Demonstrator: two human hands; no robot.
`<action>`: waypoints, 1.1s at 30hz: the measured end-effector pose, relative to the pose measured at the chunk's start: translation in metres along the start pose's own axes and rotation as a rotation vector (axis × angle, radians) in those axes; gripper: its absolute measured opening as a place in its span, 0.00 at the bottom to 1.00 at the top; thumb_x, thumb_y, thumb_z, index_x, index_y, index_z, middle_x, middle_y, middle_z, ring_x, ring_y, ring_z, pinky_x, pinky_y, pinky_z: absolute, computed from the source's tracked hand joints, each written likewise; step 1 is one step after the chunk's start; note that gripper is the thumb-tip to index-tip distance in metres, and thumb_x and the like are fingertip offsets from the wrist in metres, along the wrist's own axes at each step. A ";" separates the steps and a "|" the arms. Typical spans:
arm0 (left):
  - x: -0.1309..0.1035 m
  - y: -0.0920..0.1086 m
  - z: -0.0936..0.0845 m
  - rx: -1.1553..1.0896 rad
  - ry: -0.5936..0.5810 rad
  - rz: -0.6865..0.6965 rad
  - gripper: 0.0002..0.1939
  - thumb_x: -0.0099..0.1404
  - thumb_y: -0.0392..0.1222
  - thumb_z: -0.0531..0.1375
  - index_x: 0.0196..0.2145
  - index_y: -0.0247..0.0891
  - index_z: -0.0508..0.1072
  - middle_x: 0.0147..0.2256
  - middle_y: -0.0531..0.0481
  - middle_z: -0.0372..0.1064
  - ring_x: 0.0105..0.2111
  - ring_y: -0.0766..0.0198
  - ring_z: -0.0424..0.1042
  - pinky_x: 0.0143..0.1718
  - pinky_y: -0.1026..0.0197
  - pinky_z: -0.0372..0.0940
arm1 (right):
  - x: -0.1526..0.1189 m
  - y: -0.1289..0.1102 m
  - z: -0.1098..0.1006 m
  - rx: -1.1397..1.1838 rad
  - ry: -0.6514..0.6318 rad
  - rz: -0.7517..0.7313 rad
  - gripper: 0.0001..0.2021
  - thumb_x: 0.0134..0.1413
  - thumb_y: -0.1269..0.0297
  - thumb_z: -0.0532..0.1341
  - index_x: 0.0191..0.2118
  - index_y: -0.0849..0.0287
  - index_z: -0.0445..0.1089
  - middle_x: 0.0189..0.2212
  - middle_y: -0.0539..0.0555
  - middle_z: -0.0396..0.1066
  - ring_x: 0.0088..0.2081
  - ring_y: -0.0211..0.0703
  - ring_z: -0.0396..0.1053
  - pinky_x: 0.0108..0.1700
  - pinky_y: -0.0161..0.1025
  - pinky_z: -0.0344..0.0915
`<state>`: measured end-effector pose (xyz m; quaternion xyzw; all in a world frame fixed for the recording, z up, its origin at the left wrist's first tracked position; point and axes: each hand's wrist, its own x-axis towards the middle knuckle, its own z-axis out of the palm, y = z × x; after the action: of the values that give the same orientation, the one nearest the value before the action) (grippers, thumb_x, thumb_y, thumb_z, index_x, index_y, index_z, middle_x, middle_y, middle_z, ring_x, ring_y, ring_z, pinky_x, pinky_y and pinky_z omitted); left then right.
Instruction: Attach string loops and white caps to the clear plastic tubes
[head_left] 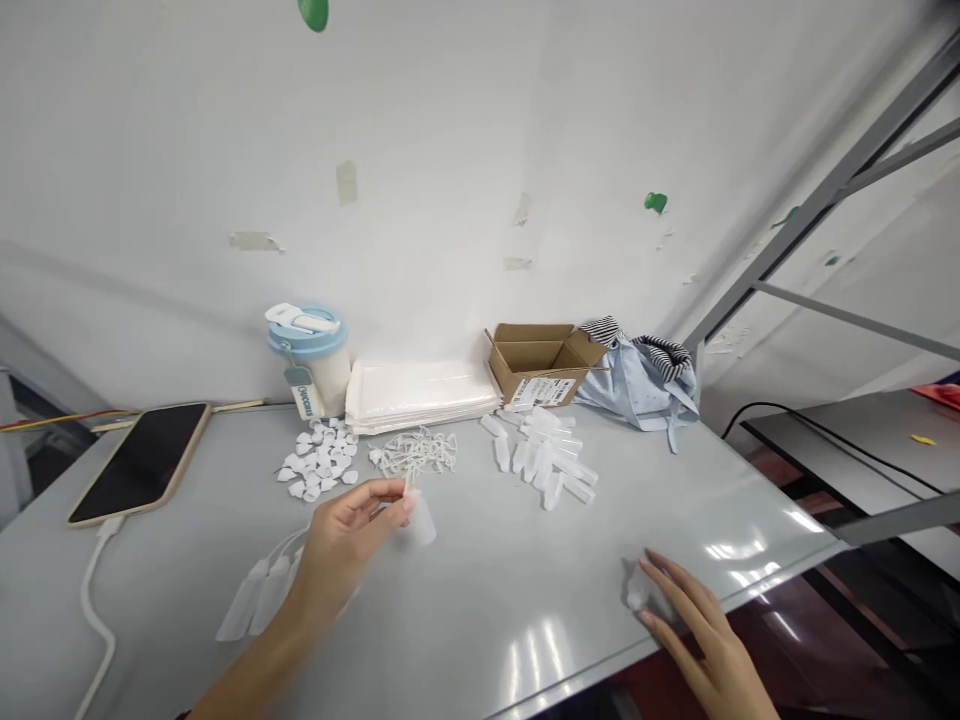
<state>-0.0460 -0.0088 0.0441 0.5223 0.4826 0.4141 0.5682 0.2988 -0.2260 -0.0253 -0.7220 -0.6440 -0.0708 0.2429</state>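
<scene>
My left hand (360,525) pinches a small translucent plastic bottle (422,522) by its neck end, above the table. A thin whitish piece shows at the bottle's neck, partly hidden by the fingertips. Near the front right edge, my right hand (701,625) has its thumb and fingertips around another small translucent bottle (638,588), seen almost end-on. Beside my left forearm lie several bottles with long thin tips (259,597), partly covered by the arm. Beyond the left hand are a heap of white caps (321,460) and a pile of thin white nozzle pieces (420,453).
Several loose translucent bottles (544,450) lie before an open cardboard box (544,365). A stack of white packets (420,392), a blue-lidded cup (322,365) and a light-blue cloth bag (637,380) stand along the wall. A phone (142,462) with a white cable lies left.
</scene>
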 end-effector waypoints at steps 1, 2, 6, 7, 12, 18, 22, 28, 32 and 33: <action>0.000 0.000 0.000 -0.006 -0.001 0.001 0.13 0.51 0.49 0.67 0.31 0.39 0.78 0.29 0.50 0.73 0.30 0.61 0.72 0.34 0.62 0.68 | 0.004 -0.002 0.003 0.022 0.014 -0.004 0.18 0.59 0.56 0.56 0.54 0.49 0.64 0.50 0.59 0.68 0.49 0.54 0.70 0.44 0.47 0.72; 0.000 0.001 -0.001 -0.013 -0.003 0.000 0.13 0.51 0.49 0.67 0.31 0.39 0.78 0.30 0.50 0.73 0.30 0.61 0.72 0.34 0.62 0.68 | 0.009 -0.005 0.004 0.043 0.020 -0.007 0.15 0.59 0.57 0.56 0.52 0.49 0.66 0.47 0.59 0.69 0.47 0.53 0.71 0.42 0.46 0.73; -0.001 0.003 -0.003 -0.021 -0.001 0.022 0.13 0.51 0.49 0.68 0.32 0.39 0.78 0.31 0.49 0.73 0.32 0.60 0.72 0.34 0.62 0.68 | 0.045 -0.023 0.011 0.122 0.007 -0.041 0.10 0.59 0.56 0.56 0.42 0.52 0.70 0.40 0.58 0.70 0.40 0.50 0.73 0.37 0.43 0.72; -0.002 0.004 -0.004 -0.020 -0.005 0.029 0.13 0.51 0.49 0.67 0.32 0.38 0.77 0.30 0.49 0.73 0.32 0.59 0.72 0.34 0.61 0.68 | 0.059 -0.029 0.014 0.147 0.024 -0.057 0.10 0.60 0.57 0.55 0.42 0.53 0.69 0.38 0.58 0.71 0.38 0.50 0.73 0.36 0.42 0.72; -0.004 0.005 -0.002 -0.022 -0.030 0.046 0.12 0.52 0.48 0.67 0.31 0.38 0.77 0.32 0.49 0.72 0.33 0.60 0.71 0.36 0.62 0.68 | 0.150 -0.066 0.035 0.180 0.133 -0.101 0.12 0.62 0.58 0.52 0.43 0.58 0.67 0.37 0.60 0.70 0.40 0.52 0.69 0.42 0.48 0.68; 0.000 0.008 -0.004 -0.027 0.021 0.064 0.12 0.52 0.47 0.67 0.32 0.38 0.77 0.31 0.49 0.72 0.31 0.61 0.71 0.35 0.61 0.68 | 0.211 -0.137 0.046 0.420 0.081 -0.162 0.14 0.59 0.60 0.56 0.49 0.58 0.66 0.47 0.62 0.67 0.50 0.53 0.64 0.53 0.52 0.60; 0.002 0.010 -0.005 -0.038 0.043 0.118 0.11 0.52 0.46 0.66 0.32 0.38 0.77 0.32 0.49 0.73 0.34 0.58 0.72 0.37 0.61 0.68 | 0.198 -0.195 0.061 0.950 -0.430 -0.198 0.14 0.58 0.56 0.58 0.47 0.56 0.68 0.42 0.56 0.72 0.42 0.46 0.70 0.44 0.43 0.67; 0.006 0.009 -0.005 -0.090 0.007 0.080 0.10 0.52 0.45 0.65 0.32 0.38 0.77 0.30 0.50 0.74 0.28 0.61 0.73 0.27 0.64 0.67 | 0.178 -0.218 0.083 1.348 -0.640 -0.153 0.22 0.58 0.54 0.58 0.56 0.54 0.61 0.41 0.52 0.72 0.41 0.43 0.71 0.48 0.43 0.65; 0.007 0.007 -0.005 -0.105 -0.085 0.126 0.08 0.54 0.42 0.64 0.32 0.38 0.76 0.29 0.50 0.74 0.26 0.62 0.72 0.29 0.62 0.67 | 0.174 -0.207 0.088 1.298 -0.626 -0.101 0.22 0.58 0.55 0.58 0.56 0.53 0.60 0.42 0.53 0.71 0.40 0.44 0.71 0.44 0.42 0.66; 0.007 0.007 -0.005 -0.104 -0.105 0.134 0.07 0.55 0.42 0.64 0.32 0.38 0.76 0.29 0.51 0.73 0.25 0.63 0.71 0.29 0.62 0.67 | 0.173 -0.205 0.088 1.271 -0.615 -0.090 0.21 0.58 0.56 0.58 0.56 0.53 0.60 0.40 0.53 0.71 0.39 0.43 0.71 0.42 0.41 0.66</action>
<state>-0.0490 0.0002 0.0498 0.5440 0.3941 0.4478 0.5901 0.1107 -0.0211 0.0228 -0.4002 -0.6292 0.5162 0.4213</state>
